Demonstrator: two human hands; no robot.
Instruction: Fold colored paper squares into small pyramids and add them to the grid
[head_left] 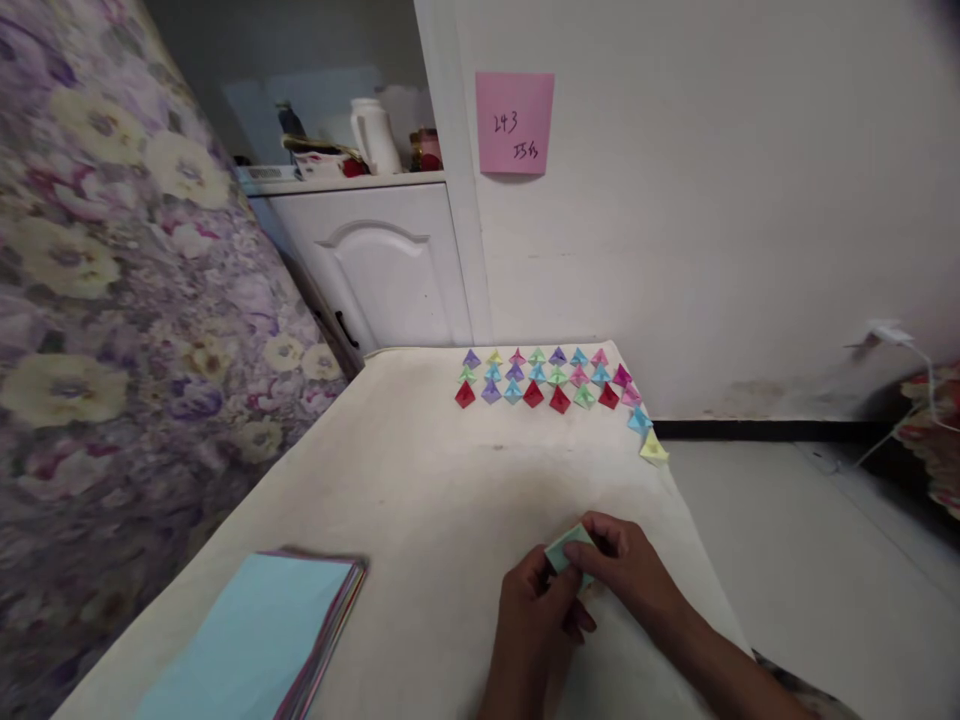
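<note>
Between my two hands is a small piece of folded light green paper (567, 546), held up over the near right part of the table. My left hand (534, 600) grips its lower left side, thumb in front. On the upper right side my right hand (626, 560) pinches it, with the thumb lying across the paper's face. The fingers behind the paper are partly hidden. Several small folded paper pieces (533, 394) in red, blue, purple, green, pink and yellow stand in rows near the table's far edge. A yellow one (653, 448) sits by the right edge.
A stack of coloured paper (255, 640), light blue on top, lies at the near left of the cream-covered table (420, 480). A floral curtain (150, 330) hangs along the left. Behind stand a white cabinet (382, 260) and a wall with a pink note (514, 123).
</note>
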